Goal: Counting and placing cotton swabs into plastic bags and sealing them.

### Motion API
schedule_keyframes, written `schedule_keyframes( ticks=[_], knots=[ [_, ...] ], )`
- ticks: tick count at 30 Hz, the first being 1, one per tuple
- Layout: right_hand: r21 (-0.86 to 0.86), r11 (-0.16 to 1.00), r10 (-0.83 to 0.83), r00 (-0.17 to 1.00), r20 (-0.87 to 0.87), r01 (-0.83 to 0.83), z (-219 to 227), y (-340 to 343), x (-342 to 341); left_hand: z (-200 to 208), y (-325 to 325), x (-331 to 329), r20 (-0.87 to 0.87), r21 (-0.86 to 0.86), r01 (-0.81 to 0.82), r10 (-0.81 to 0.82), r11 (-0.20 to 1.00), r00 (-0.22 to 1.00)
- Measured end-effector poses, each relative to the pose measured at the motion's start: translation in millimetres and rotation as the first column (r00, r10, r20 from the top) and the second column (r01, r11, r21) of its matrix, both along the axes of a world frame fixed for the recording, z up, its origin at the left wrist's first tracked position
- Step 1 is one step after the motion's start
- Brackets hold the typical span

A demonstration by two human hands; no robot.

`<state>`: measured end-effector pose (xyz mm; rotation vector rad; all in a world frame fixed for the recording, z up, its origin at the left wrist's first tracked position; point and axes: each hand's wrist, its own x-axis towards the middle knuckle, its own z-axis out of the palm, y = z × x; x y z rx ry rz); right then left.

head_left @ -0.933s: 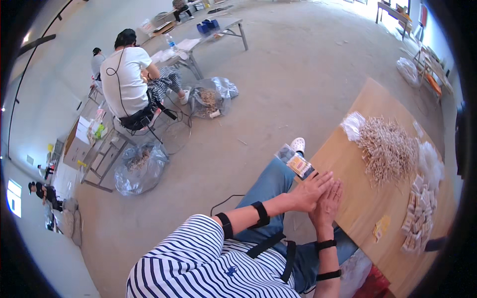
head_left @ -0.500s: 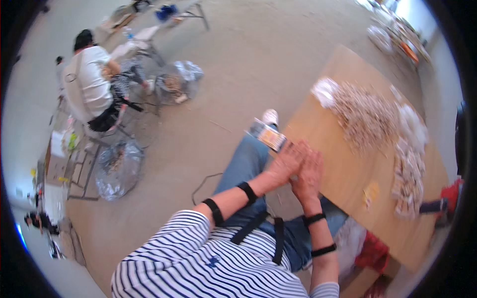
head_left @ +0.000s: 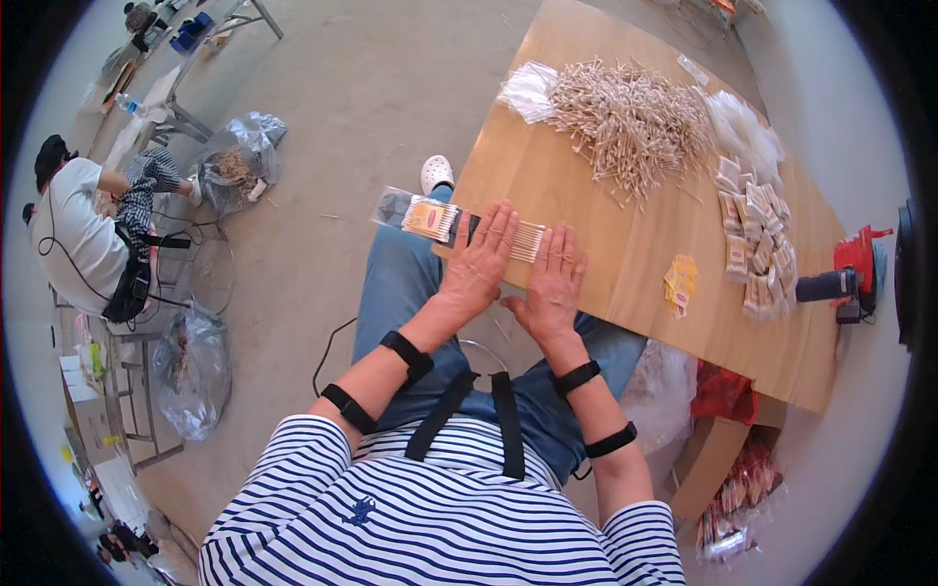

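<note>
A row of cotton swabs point(head_left: 527, 240) lies side by side at the table's near-left edge, between my hands. My left hand point(head_left: 476, 266) lies with fingers stretched out over the row's left end and a dark flat piece, largely covered. The fingers of my right hand point(head_left: 549, 291) are also straight and rest at the row's right end. Left of my left hand, a clear plastic bag point(head_left: 393, 207) juts past the edge. Inside it sit a yellow card point(head_left: 426, 217) and more swabs. How the bag meets the dark piece is hidden by my hand.
On the wooden table point(head_left: 606, 264) lie a big heap of loose cotton swabs point(head_left: 635, 117), filled packets point(head_left: 754, 230), yellow cards point(head_left: 681, 281) and clear bags point(head_left: 743, 132). A dark device point(head_left: 826, 285) stands at the right edge. Another person point(head_left: 83, 225) sits at far left.
My view has swung right and down toward the table. My hands, formerly close together and overlapping, have spread apart, and the swab row now shows between them.
</note>
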<state>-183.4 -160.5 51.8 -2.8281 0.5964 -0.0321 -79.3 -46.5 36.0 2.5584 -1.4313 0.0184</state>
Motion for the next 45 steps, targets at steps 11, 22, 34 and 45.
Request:
schedule_keyframes(
  ticks=[11,22,34,45],
  knots=[
    [0.021,0.995,0.097,0.993,0.067,-0.098,-4,-2,22,-10,2,3,0.070,-0.033,0.001,0.001,0.999,0.998],
    [-0.072,0.992,0.114,0.987,0.115,-0.106,-18,0,25,-10,-1,-6,0.194,0.045,-0.053,0.043,0.998,0.980],
    [0.014,0.991,0.130,0.982,0.140,-0.133,-17,2,17,3,9,-2,0.049,-0.031,-0.074,0.075,0.997,0.996],
    [-0.033,0.990,0.138,0.978,0.157,-0.135,-19,3,19,9,12,3,-0.021,-0.004,-0.025,0.025,1.000,0.999]
  ],
)
